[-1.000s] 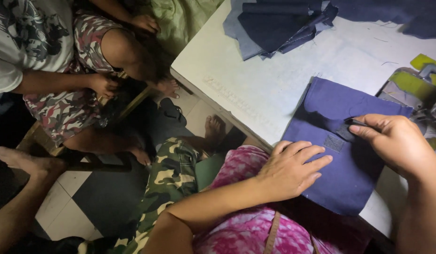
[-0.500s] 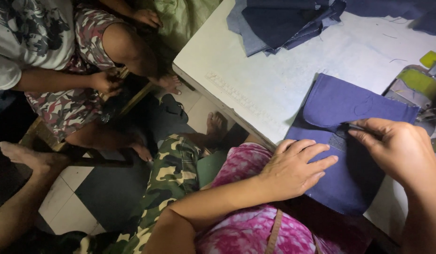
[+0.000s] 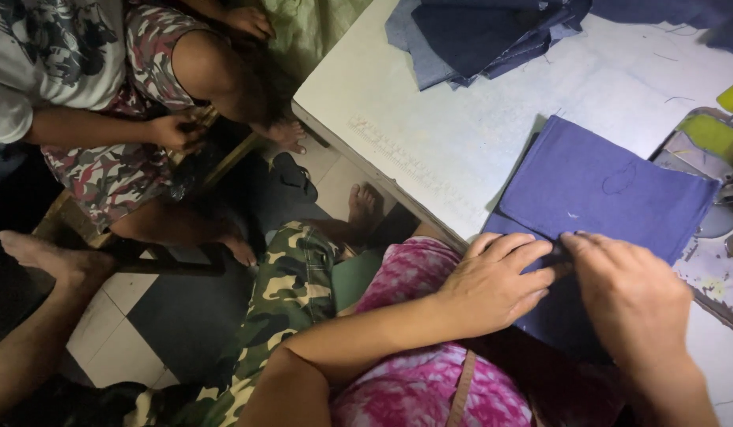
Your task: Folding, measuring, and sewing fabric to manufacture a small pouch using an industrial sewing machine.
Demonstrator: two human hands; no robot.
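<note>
Both hands rested on a folded blue cloth [image 3: 611, 198] at the white table's [image 3: 477, 134] near edge. The left hand [image 3: 493, 281] lay flat and open; the right hand [image 3: 631, 296] pinched a fold. More blue cloths [image 3: 477, 32] were piled at the far side.

Uneven lighting, sharp focus.
Light falls brightly on the white table [image 3: 477, 134]; everything left of it lies dim, with wide-angle edge stretch.

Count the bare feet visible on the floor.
4. One foot by the table edge, one beside the dark sandal, one below the seated person's knee, one far left. Others may be hidden.
</note>
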